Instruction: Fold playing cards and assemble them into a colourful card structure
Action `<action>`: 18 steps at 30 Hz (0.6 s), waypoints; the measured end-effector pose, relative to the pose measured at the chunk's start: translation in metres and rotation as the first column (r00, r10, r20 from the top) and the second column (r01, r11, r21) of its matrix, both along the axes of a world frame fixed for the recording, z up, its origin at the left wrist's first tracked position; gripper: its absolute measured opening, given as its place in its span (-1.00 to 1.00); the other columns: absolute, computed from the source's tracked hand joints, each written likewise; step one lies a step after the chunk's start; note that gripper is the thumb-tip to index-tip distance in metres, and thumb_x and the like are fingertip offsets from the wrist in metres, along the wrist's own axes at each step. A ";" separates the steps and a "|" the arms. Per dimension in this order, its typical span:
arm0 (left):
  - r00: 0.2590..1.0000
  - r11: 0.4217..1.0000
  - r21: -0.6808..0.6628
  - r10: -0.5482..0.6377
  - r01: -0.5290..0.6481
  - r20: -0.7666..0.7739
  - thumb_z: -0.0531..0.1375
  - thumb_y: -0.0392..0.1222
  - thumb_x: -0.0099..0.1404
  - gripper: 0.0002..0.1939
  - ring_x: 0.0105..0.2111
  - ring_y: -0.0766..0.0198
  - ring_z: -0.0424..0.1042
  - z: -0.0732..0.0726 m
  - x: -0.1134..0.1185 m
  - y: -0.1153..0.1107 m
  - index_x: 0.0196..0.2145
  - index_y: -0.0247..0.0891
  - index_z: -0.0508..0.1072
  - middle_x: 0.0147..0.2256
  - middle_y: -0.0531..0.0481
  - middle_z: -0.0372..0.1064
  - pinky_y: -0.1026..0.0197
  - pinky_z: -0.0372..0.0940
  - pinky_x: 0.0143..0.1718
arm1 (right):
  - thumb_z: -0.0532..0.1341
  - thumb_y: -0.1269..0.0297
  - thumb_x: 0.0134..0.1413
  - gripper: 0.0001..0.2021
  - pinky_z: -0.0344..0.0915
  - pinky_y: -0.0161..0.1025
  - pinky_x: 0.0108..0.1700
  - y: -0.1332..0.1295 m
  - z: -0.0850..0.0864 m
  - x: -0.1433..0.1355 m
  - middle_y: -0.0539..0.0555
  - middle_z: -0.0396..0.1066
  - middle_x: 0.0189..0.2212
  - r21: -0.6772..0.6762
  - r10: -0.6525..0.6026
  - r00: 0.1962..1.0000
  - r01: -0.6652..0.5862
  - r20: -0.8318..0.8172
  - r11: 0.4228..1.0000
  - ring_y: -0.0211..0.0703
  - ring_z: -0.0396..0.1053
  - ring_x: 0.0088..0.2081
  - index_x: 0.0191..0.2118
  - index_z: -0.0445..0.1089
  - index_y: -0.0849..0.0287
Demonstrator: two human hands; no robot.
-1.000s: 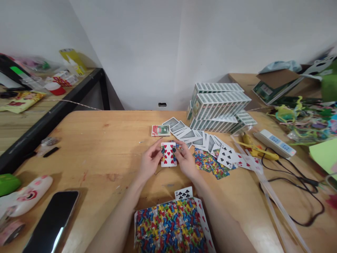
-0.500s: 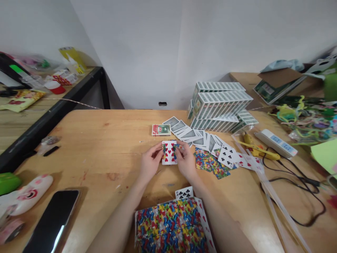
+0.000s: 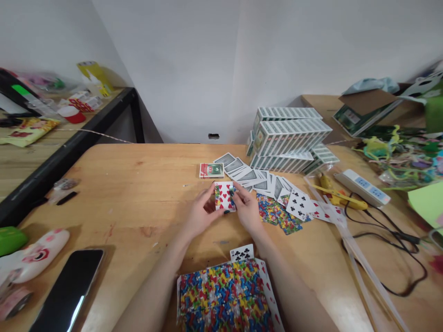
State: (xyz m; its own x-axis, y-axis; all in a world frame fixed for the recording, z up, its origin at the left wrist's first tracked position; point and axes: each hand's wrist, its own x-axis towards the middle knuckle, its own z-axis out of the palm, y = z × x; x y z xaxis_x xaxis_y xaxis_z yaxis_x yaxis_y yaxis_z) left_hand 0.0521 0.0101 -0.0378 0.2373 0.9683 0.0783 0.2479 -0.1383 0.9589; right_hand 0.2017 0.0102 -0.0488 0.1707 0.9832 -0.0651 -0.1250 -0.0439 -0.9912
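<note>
Nearest to you, on your side of the small red and green box (image 3: 212, 170), sits a bright block (image 3: 221, 295) with a busy pattern, and a club card (image 3: 242, 253) pokes out past its far edge. The black phone (image 3: 67, 290) lies on your side of the small red and green box too, well off to its left. Just on your side of that box, your left hand (image 3: 203, 210) and right hand (image 3: 246, 207) pinch the heart card (image 3: 224, 197) between them, its face toward you. Your left thumb runs along the bottom edge, and your right thumb presses the front near the right edge. How the fingers behind it sit, I can't tell. Right of the box, grey-backed cards (image 3: 246, 176) spread in a messy row. Farther back, to its right, stand long striped boxes (image 3: 292, 138) in a pile.
</note>
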 end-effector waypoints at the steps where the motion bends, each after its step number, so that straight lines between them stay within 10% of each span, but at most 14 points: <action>1: 1.000 1.000 -0.009 -0.027 0.027 -0.002 0.26 -0.19 -0.03 -0.22 -0.45 0.38 0.31 0.001 -0.001 -0.001 0.14 -0.15 0.04 -0.14 -0.10 0.26 0.29 0.30 -0.43 | 0.14 0.23 -0.09 -0.58 0.28 -0.29 -0.36 0.000 0.001 0.000 0.04 0.42 -0.35 -0.003 -0.004 1.000 0.004 -0.022 1.000 -0.25 0.32 -0.42 -0.04 0.29 0.21; 18: 0.996 0.999 0.029 -0.035 0.038 -0.084 0.23 -0.22 0.00 -0.25 -0.49 0.41 0.25 0.007 0.000 -0.002 0.14 -0.16 0.04 -0.25 -0.03 0.23 0.32 0.26 -0.48 | 0.14 0.27 -0.09 -0.59 0.28 -0.30 -0.34 -0.001 0.008 0.001 0.03 0.41 -0.34 0.004 0.034 0.998 -0.034 -0.053 0.999 -0.28 0.31 -0.42 -0.04 0.28 0.17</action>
